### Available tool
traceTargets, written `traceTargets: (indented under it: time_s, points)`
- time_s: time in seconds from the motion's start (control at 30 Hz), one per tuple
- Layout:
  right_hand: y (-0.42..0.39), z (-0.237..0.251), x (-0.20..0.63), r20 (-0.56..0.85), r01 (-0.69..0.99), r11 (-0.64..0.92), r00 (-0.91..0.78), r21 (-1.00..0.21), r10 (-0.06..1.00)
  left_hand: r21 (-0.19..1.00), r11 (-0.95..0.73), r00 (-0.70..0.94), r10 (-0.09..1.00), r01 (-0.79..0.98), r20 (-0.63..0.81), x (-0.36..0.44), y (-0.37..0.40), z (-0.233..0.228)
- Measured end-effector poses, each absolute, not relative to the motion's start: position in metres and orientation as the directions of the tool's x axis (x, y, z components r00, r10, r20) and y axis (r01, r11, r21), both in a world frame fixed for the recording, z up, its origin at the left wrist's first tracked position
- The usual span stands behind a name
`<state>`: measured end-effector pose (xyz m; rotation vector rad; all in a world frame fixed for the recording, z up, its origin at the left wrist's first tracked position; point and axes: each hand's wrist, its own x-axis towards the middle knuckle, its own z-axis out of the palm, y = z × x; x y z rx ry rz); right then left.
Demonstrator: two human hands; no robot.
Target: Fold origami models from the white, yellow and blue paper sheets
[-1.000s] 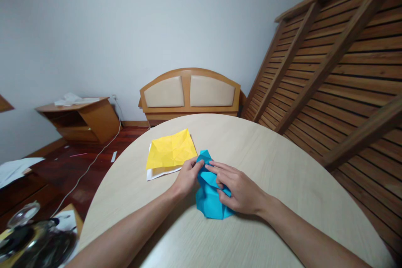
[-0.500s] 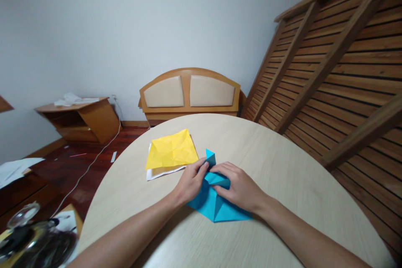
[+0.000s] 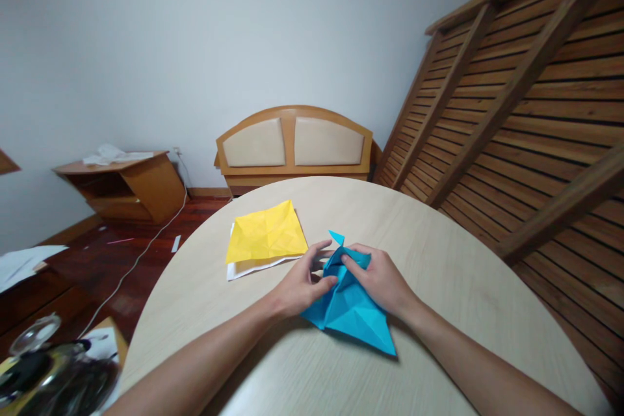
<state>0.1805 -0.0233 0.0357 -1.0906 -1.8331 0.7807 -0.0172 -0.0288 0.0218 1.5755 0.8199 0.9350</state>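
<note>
A folded sheet of blue paper point(image 3: 358, 315) is held just above the near middle of the round table point(image 3: 439, 273), its creased flaps spreading toward me and a small pointed tip standing up at the far end. My right hand point(image 3: 383, 276) pinches its right side, thumb on top and fingers hidden behind. On the left edge, my left hand point(image 3: 309, 283) presses its thumb against a fold, with the fingers curved behind the paper. Beyond my left hand lies a creased yellow sheet point(image 3: 266, 234) on top of a white sheet point(image 3: 244, 269).
A wooden headboard point(image 3: 292, 172) stands past the table's far edge. Slatted wooden panels point(image 3: 487, 117) lean at the right. On the left are a low cabinet point(image 3: 151, 188), a white cable point(image 3: 131, 266) on the floor and a glass pot point(image 3: 73, 377).
The blue paper has turned in my hands, its lower corner now pointing to the right. My right thumb has moved up onto the fold, and my left hand has loosened from the tip.
</note>
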Motion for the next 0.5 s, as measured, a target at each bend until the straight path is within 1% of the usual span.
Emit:
traceTargets:
  time_s: [0.1,0.23,0.3,0.4,0.5]
  points:
    - [-0.022,0.038,0.183,0.316,0.355,0.392,-0.255,-0.849,0.914,0.973,-0.229,0.411,0.891,0.039,0.193,-0.02,-0.023,0.023]
    - [-0.021,0.04,0.186,0.29,0.342,0.359,-0.237,-0.869,0.927,0.955,-0.263,0.332,0.92,0.136,0.207,-0.024,-0.011,0.022]
    - [-0.02,0.041,0.187,0.299,0.324,0.367,-0.24,-0.872,0.923,0.963,-0.222,0.304,0.938,0.151,0.169,-0.027,-0.007,0.022]
    - [-0.017,0.041,0.189,0.334,0.276,0.38,-0.198,-0.883,0.921,0.988,-0.106,0.26,0.963,0.114,0.073,-0.031,-0.004,0.022]
    - [-0.013,0.041,0.19,0.299,0.147,0.318,-0.138,-0.937,0.944,1.0,-0.002,0.26,0.966,0.029,-0.006,-0.033,-0.002,0.021]
